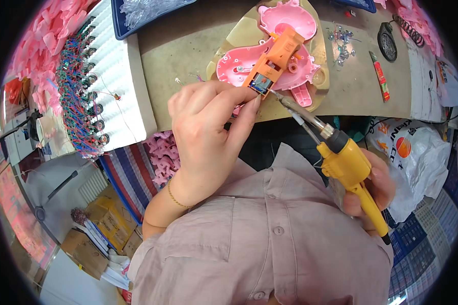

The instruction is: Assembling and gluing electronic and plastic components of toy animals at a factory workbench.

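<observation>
An orange plastic housing [285, 47] lies across pink toy shell halves [290, 20], with a small circuit board [261, 83] showing in its lower end. My left hand [201, 119] is closed, thumb and forefinger pinched at that end beside the board; what they pinch is hidden. My right hand [379, 180] grips a yellow soldering gun [347, 161] from the right. Its metal tip, with a thin feed tube alongside, points up-left and reaches the housing's lower edge by the board. The shells rest in a yellowish translucent fixture [234, 43].
White ridged foam [119, 76] at left holds many coloured wires [74, 101] and round black parts. A blue tray [119, 20] of clear pieces stands behind it. At right lie small metal parts [342, 43], a red-green strip [380, 76] and a black stand with a coil [388, 43].
</observation>
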`<state>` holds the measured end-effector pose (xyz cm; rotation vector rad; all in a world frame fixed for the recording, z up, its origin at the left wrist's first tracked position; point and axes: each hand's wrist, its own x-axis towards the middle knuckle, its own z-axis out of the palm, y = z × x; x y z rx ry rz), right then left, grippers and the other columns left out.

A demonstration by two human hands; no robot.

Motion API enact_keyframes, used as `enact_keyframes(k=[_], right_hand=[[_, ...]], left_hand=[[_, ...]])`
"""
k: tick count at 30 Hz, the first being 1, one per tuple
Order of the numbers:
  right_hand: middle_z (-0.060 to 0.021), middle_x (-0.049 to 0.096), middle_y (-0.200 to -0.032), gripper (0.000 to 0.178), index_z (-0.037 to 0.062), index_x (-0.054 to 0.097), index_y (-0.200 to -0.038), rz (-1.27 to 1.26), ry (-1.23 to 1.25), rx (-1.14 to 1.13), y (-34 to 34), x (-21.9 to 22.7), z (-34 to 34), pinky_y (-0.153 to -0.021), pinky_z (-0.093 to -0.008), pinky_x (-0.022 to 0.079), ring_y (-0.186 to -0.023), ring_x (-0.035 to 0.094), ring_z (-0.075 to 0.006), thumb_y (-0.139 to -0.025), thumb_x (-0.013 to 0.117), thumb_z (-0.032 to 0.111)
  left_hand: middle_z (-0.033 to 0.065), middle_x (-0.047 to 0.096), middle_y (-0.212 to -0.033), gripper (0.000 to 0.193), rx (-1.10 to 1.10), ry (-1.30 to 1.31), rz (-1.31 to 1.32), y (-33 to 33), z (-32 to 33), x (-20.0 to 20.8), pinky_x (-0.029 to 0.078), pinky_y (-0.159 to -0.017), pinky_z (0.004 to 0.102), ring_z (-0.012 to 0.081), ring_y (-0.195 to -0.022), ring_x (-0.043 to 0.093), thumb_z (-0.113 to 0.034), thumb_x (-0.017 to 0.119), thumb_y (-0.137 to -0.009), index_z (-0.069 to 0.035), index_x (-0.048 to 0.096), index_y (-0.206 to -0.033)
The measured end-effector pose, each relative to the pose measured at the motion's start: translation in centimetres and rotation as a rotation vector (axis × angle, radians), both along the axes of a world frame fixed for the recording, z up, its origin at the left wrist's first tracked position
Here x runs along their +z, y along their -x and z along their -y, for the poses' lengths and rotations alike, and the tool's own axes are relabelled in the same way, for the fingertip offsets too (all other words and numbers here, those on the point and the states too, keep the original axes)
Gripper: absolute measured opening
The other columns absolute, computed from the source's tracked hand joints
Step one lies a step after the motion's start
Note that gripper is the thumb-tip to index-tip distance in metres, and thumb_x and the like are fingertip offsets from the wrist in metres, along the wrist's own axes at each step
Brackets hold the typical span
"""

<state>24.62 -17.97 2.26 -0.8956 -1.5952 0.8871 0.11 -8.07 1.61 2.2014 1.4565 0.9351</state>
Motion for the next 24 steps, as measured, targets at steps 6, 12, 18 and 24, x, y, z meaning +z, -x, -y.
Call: enact_keyframes(k=[6,12,18,24], right_hand=[[-0.0416,0.045,-0.121,0.050,0.0054,0.037,-0.121,-0.066,0.030,0.088,0.0,-0.4,-0.3,-0.079,-0.0423,0.054,-0.099,0.062,-0.0425,-0.083,0.068,0.004],[-0.0395,0.048,-0.120,0.045,0.0020,0.040,-0.118,-0.055,0.024,0.147,-0.2,-0.3,-1.0,-0.079,-0.0413,0.053,-0.099,0.063,-0.0401,-0.082,0.067,0.002],[-0.0349,0.057,-0.108,0.052,0.0005,0.042,-0.121,0.204,0.389,0.305,-1.6,1.4,-1.3,-0.069,-0.0343,0.054,-0.087,0.066,-0.0342,-0.081,0.072,0.011],[-0.0353,0.054,-0.112,0.053,0.0036,0.039,-0.125,0.159,-0.141,0.033,-0.7,-1.0,-0.6,-0.066,-0.0352,0.056,-0.085,0.066,-0.0347,-0.084,0.071,0.016]], left_hand=[[-0.0008,0.061,-0.077,0.011,-0.018,-0.004,0.004,0.0,0.1,-0.1,0.037,-0.073,0.0337,0.0202,-0.077,0.055,-0.013,0.074,-0.072,-0.012,0.068,-0.081],[-0.0007,0.061,-0.078,0.011,-0.025,0.018,-0.004,0.1,0.0,0.0,0.037,-0.074,0.0337,0.0204,-0.078,0.055,-0.013,0.074,-0.073,-0.012,0.068,-0.081],[-0.0005,0.061,-0.078,0.011,-0.022,0.027,-0.029,0.1,0.0,0.1,0.037,-0.075,0.0340,0.0205,-0.078,0.055,-0.013,0.074,-0.073,-0.012,0.068,-0.082],[-0.0003,0.060,-0.078,0.010,-0.031,0.036,-0.017,0.1,0.0,0.2,0.037,-0.076,0.0344,0.0209,-0.079,0.054,-0.013,0.073,-0.073,-0.012,0.068,-0.082]])
